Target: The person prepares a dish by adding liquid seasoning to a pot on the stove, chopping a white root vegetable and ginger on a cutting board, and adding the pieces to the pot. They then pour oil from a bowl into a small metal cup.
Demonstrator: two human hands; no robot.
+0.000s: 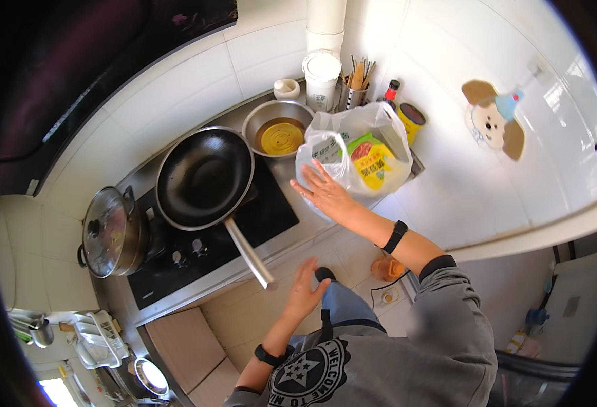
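My right hand reaches over the near left side of a white plastic bag, its fingers spread and holding nothing. Whether the fingertips touch the bag I cannot tell. Inside the bag lies a green and yellow food packet that bears writing. My left hand hangs in the air in front of the counter, empty, thumb apart from the fingers. Nearest to it is the metal handle of a black wok, which sits on the glass cooktop. A steel basin with a yellow round thing in brownish liquid stands behind.
A lidded pot is on the cooktop's left. Along the wall stand a white tub, a utensil holder, a red-labelled bottle and a yellow can. A dish rack is at lower left. An orange container is on the floor.
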